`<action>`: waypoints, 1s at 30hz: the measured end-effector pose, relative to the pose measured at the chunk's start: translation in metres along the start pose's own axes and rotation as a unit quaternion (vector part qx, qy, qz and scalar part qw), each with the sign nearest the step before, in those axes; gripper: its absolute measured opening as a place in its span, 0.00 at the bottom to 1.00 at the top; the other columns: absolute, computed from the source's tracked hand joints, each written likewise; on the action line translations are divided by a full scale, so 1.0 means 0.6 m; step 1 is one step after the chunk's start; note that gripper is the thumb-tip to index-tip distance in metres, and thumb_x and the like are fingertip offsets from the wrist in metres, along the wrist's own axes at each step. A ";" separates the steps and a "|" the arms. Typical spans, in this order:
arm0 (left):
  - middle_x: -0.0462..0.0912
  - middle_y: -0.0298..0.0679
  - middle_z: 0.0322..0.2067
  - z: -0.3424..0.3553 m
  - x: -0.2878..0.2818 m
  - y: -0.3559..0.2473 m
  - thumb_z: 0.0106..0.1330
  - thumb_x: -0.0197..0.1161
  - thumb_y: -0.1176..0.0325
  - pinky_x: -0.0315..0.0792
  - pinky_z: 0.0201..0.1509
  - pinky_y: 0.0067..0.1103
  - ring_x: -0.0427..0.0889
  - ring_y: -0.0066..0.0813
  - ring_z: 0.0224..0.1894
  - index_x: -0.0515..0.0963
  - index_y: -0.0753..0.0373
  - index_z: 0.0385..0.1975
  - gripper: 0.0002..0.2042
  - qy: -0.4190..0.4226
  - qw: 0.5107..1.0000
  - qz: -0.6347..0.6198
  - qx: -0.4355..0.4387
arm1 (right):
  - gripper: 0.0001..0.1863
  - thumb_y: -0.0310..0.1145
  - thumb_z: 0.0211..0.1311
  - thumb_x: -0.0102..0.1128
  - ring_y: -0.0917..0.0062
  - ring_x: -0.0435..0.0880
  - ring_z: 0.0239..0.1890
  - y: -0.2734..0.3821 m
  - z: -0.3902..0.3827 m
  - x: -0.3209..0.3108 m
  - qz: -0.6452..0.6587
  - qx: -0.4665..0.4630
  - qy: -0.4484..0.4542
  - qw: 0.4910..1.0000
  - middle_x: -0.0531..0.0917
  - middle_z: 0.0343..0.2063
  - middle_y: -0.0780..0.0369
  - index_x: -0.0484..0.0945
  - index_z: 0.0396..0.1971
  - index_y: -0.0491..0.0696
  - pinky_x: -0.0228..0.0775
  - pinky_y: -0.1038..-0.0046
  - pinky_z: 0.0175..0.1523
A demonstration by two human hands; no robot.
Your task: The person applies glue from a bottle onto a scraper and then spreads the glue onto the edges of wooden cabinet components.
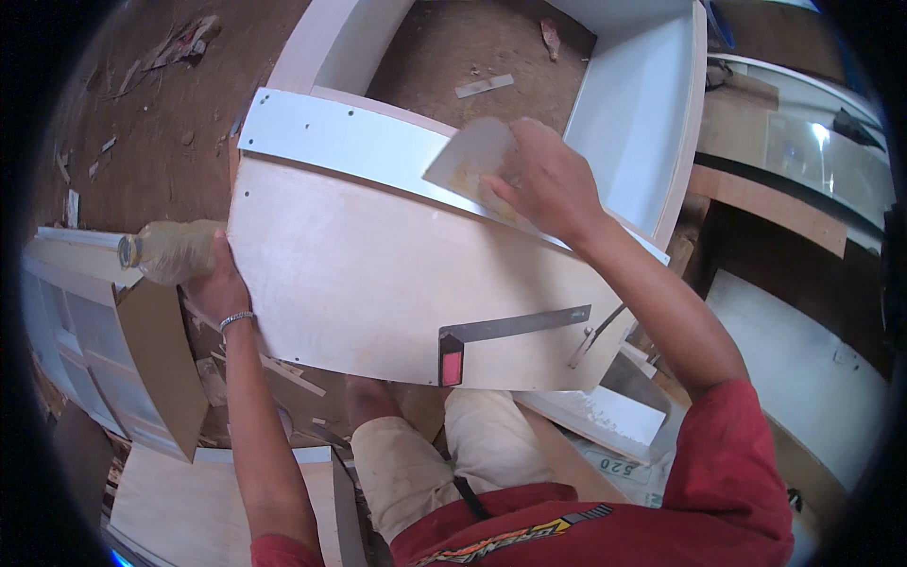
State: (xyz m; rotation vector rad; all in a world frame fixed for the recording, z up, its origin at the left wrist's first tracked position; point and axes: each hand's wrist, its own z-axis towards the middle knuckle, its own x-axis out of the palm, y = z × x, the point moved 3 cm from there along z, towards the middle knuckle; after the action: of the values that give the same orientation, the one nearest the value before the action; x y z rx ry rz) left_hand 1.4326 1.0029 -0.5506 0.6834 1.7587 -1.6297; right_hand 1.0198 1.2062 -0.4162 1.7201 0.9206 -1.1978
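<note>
At six o'clock, a red shirt (661,510). The right hand (553,184) pinches a flat scraper (472,156) on the plywood panel's (378,283) white edge strip (359,142), seemingly spreading glue. Left hand (219,283), nine o'clock, clasps a plastic bottle (175,250); a steady stroke comes next.

One bottle (175,250), one scraper (472,161), perhaps.

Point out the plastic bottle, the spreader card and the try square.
plastic bottle (175,250), head view, on its body.
spreader card (468,156), head view, on its bare upper face.
try square (515,326), head view, on its metal blade.
</note>
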 end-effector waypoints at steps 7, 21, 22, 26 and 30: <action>0.83 0.58 0.56 -0.017 0.006 -0.010 0.62 0.75 0.48 0.73 0.65 0.38 0.83 0.51 0.57 0.78 0.79 0.53 0.36 -0.035 0.997 0.052 -0.035 | 0.33 0.43 0.56 0.75 0.56 0.82 0.50 -0.039 0.057 -0.014 -0.062 -0.032 -0.123 0.990 0.81 0.49 0.53 0.70 0.58 0.45 0.78 0.59 0.50; 0.77 0.58 0.62 -0.034 0.011 -0.019 0.57 0.78 0.43 0.72 0.69 0.39 0.77 0.52 0.65 0.67 0.78 0.63 0.46 -0.016 0.998 0.043 0.038 | 0.33 0.47 0.58 0.73 0.56 0.84 0.53 -0.162 -0.131 -0.011 -0.037 -0.076 -0.119 0.989 0.82 0.53 0.55 0.70 0.60 0.49 0.80 0.54 0.52; 0.76 0.59 0.63 -0.041 0.013 -0.019 0.56 0.78 0.41 0.71 0.71 0.38 0.76 0.54 0.65 0.66 0.77 0.64 0.49 -0.037 0.995 0.081 0.041 | 0.34 0.48 0.59 0.72 0.56 0.83 0.54 -0.173 -0.131 -0.007 -0.056 -0.050 -0.106 0.992 0.82 0.54 0.55 0.70 0.61 0.49 0.80 0.54 0.54; 0.75 0.61 0.63 -0.038 0.018 0.014 0.56 0.77 0.39 0.69 0.72 0.39 0.76 0.56 0.66 0.66 0.77 0.65 0.50 -0.048 0.993 0.106 0.003 | 0.29 0.44 0.58 0.70 0.53 0.83 0.51 -0.161 -0.113 -0.041 -0.018 -0.001 -0.046 0.999 0.82 0.47 0.49 0.71 0.54 0.45 0.78 0.55 0.52; 0.76 0.64 0.62 0.052 -0.008 0.076 0.55 0.72 0.32 0.69 0.71 0.40 0.75 0.57 0.65 0.68 0.81 0.62 0.53 -0.031 0.978 0.202 -0.045 | 0.23 0.37 0.55 0.67 0.51 0.83 0.48 -0.127 -0.115 -0.025 0.033 -0.062 -0.032 0.997 0.82 0.40 0.47 0.73 0.49 0.43 0.77 0.54 0.50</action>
State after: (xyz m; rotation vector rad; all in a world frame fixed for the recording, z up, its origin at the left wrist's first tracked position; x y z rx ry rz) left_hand 1.4727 0.9765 -0.5783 0.8718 1.5182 -1.2741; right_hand 0.9711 1.2972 -0.4042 1.5914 0.8757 -1.1230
